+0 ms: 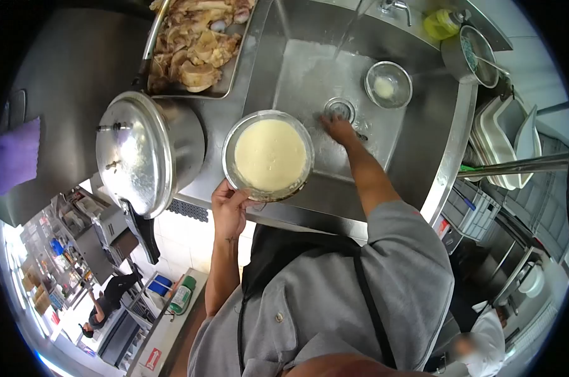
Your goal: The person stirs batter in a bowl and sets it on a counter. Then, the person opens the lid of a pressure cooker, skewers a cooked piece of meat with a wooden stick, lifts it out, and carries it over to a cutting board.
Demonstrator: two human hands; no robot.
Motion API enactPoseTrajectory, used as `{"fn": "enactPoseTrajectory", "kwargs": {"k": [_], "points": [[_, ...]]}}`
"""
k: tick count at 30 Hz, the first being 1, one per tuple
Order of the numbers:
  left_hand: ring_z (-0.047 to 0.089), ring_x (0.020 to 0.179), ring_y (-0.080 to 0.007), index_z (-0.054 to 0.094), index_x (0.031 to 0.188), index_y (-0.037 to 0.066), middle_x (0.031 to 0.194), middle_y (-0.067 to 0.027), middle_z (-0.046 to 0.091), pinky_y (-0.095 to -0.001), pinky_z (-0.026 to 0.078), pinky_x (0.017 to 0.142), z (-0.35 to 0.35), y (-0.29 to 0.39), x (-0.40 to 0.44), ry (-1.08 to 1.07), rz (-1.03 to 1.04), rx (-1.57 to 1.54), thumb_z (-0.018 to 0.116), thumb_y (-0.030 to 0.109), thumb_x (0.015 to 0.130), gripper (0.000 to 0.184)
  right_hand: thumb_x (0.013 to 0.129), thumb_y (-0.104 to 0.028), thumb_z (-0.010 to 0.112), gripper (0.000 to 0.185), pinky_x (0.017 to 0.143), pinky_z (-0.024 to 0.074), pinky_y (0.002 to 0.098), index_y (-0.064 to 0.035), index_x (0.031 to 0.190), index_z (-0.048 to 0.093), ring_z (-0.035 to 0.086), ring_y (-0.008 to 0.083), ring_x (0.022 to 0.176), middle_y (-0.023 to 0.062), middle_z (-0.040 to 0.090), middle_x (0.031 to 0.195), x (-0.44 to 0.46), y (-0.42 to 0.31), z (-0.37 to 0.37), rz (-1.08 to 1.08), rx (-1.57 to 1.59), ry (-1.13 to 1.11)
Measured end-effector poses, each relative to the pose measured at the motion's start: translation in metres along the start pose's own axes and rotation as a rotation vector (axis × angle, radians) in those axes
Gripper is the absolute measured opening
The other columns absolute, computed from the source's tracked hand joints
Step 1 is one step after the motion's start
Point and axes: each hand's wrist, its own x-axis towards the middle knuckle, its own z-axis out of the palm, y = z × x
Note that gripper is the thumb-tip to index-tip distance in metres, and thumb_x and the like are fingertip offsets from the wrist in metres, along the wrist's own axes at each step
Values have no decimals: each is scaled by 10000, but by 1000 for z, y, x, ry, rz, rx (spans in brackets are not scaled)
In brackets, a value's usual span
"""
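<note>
My left hand [230, 204] grips the near rim of a round metal bowl [229, 164], thumb on top. Pale yellow, creamy liquid [270, 155] fills much of the bowl, which is over the left edge of the steel sink [306, 69]. My right hand [340, 130] reaches down into the sink, beside the drain [340, 110]. Its fingers are blurred, so whether they hold anything does not show. A small metal bowl [405, 94] with a little pale liquid sits on the sink floor to the right. Water [348, 32] runs from above at the back.
Left of the sink stands a large lidded pressure cooker [134, 154], its black handle jutting toward me. Behind it lies a tray of meat pieces [200, 47]. A pot [454, 60] and yellow soap bottle [440, 25] stand back right. Stacked white containers [495, 144] are farther right. Two people are in the background.
</note>
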Motion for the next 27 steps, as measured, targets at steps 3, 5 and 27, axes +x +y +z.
{"fn": "enactPoseTrajectory", "kwargs": {"k": [3, 5, 27], "points": [[695, 790, -241, 585, 971, -71, 947, -173, 671, -371, 630, 674, 7, 4, 4, -14, -26, 2, 514, -125, 813, 182, 857, -264, 642, 573, 921, 453, 513, -116, 1349, 390, 564, 410, 1118, 195, 560, 1230, 53, 32, -20, 141, 240, -17], [695, 787, -241, 582, 985, -69, 941, -161, 672, -371, 628, 666, 8, 3, 6, -37, -8, -15, 517, -116, 813, 190, 885, -204, 588, 407, 865, 487, 477, -64, 1236, 438, 615, 405, 1000, 218, 604, 1118, 67, 33, -46, 335, 358, 164], [685, 762, -258, 591, 959, -33, 921, -151, 669, -390, 610, 651, -7, -11, 7, -269, 87, 3, 528, -75, 807, 169, 838, -181, 685, 183, 596, 483, 333, -55, 772, 571, 525, 154, 561, 49, 535, 576, 22, 2, -262, 242, 989, 939]]}}
